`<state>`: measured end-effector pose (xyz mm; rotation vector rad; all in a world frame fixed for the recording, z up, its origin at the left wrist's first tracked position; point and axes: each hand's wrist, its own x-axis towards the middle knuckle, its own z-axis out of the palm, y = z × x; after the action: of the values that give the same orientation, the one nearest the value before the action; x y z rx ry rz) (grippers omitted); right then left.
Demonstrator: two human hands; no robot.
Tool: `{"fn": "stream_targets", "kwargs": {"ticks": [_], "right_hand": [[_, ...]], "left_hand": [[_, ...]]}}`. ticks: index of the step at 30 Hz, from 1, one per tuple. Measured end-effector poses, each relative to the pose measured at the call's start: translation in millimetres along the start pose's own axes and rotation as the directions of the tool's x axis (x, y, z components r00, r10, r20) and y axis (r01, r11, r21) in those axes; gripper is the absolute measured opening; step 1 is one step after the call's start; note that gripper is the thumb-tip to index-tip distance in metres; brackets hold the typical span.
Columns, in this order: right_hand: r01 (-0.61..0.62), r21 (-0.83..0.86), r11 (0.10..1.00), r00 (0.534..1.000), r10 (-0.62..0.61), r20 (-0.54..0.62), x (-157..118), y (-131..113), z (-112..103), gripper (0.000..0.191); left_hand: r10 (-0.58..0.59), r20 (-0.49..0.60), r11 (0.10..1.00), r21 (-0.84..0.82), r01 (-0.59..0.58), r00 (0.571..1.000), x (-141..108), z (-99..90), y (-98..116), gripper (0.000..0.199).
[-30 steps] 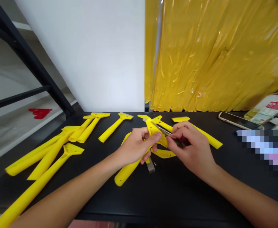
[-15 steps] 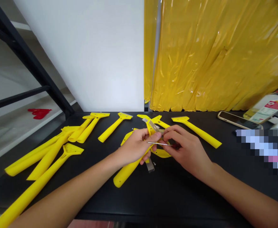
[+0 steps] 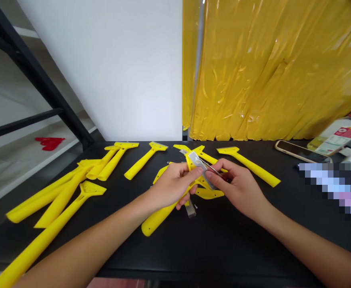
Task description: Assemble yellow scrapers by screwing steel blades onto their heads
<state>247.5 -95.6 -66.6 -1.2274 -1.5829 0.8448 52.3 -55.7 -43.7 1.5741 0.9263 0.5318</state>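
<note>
My left hand (image 3: 175,182) is closed around a yellow scraper (image 3: 157,220), its handle slanting down to the left. On the scraper's head lies a grey metal blade plate (image 3: 195,159), with my left thumb pressing on it. My right hand (image 3: 235,180) pinches a slim screwdriver (image 3: 207,164); its thin shaft points up-left at the plate, and the handle is mostly hidden in the fingers. Beneath the hands, partly covered, lie yellow scraper parts (image 3: 209,194) and a loose metal strip (image 3: 190,210).
Several yellow scrapers (image 3: 51,236) lie on the black table (image 3: 223,248) at the left, and one scraper (image 3: 253,168) lies to the right. A phone (image 3: 303,152) and a labelled clear package (image 3: 337,136) are at the far right. Yellow plastic wrap (image 3: 268,80) stands behind.
The screwdriver has swung from pointing left across my left thumb to pointing up-left at the blade plate. The scraper head has turned, showing more of the plate.
</note>
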Motion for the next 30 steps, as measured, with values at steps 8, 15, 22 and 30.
{"fn": "stream_targets", "kwargs": {"ticks": [8, 15, 22, 30], "right_hand": [[-0.068, 0.077, 0.995, 0.997, 0.064, 0.051, 2, 0, 0, 0.027], [-0.024, 0.063, 0.998, 0.999, 0.022, 0.034, 5, 0, 0, 0.028], [0.212, -0.505, 0.837, 0.950, -0.055, 0.307, 12, 17, -20, 0.031], [0.434, -0.652, 0.621, 0.876, -0.124, 0.465, 11, 23, -22, 0.017]], "left_hand": [[0.021, 0.031, 1.000, 0.018, -0.022, 0.999, -1, -1.5, -1, 0.046], [-0.003, 0.012, 0.993, 0.116, 0.002, 1.000, 1, -6.0, 0, 0.052], [0.005, -0.226, 0.993, 0.118, 0.023, 0.974, 12, -40.0, 0, 0.050], [0.014, -0.152, 0.995, 0.097, 0.001, 0.988, 13, -35.8, -2, 0.049]]}}
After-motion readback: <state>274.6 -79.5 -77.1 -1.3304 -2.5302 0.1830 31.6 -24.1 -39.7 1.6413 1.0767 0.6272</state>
